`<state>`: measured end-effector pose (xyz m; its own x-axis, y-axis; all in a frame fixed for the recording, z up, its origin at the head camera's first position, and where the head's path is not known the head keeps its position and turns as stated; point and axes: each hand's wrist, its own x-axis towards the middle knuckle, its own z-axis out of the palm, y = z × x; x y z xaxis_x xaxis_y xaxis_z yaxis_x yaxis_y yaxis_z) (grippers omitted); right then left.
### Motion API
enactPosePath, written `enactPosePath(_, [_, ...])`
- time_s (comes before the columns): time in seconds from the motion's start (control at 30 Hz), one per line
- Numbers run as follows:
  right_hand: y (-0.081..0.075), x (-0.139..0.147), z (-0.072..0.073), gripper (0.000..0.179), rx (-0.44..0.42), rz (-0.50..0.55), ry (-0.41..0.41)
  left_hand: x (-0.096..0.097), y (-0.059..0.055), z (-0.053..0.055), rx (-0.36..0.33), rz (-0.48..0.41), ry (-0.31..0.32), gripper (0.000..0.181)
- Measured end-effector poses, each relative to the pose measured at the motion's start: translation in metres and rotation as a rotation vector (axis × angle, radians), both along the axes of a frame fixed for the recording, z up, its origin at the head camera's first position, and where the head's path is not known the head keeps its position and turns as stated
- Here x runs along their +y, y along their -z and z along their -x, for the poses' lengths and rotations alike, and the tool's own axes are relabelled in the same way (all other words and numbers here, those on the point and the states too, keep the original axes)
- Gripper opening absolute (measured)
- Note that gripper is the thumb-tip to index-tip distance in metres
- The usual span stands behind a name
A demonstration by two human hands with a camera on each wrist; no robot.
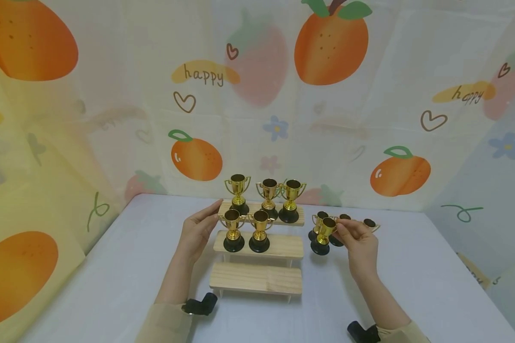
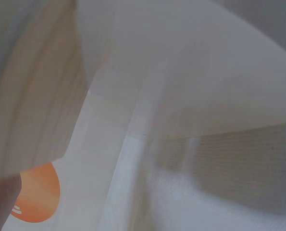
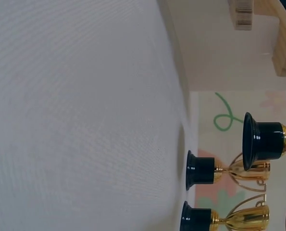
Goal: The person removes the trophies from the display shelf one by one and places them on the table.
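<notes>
My right hand (image 1: 362,245) pinches a small gold trophy cup (image 1: 326,228) by its upper part, right of the tiered wooden display stand (image 1: 257,278). In the right wrist view this trophy's black base (image 3: 265,140) hangs off the white table. Behind it stand several more trophies, partly hidden by the hand, among them one trophy (image 1: 320,220) at the left. My left hand (image 1: 196,233) holds the left end of the stand's top shelf (image 1: 227,206). Three trophies stand on that shelf; the middle shelf (image 1: 285,245) bears two at its left. The bottom shelf is bare.
A white cloth covers the table (image 1: 416,286). Behind it hangs a fruit-printed curtain (image 1: 334,133). Black wrist cameras (image 1: 200,305) sit on both forearms. One trophy (image 1: 370,224) stands farther right, behind my right hand.
</notes>
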<state>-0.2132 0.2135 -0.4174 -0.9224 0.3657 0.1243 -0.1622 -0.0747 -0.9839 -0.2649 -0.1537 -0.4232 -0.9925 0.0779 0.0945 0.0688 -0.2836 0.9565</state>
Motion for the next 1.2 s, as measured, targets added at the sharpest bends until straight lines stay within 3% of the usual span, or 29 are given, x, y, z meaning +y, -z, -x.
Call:
enactPosePath(0.2, [0.003,0.0,0.002,0.012,-0.034,-0.019,-0.003,0.0,0.0,0.0,0.005,-0.006,0.001,0.049])
enactPosePath(0.5, [0.009,0.0,0.004,0.011,-0.066,0.038,-0.017,0.0,0.0,0.001,0.007,-0.006,0.001,0.049])
enactPosePath(0.83, [0.015,0.001,0.006,0.014,-0.049,0.05,-0.054,0.0,0.0,0.002,-0.005,-0.003,-0.006,0.048])
enactPosePath(1.2, [0.021,0.001,0.01,0.016,-0.086,0.032,-0.078,0.0,0.0,0.001,-0.001,-0.013,-0.001,0.049])
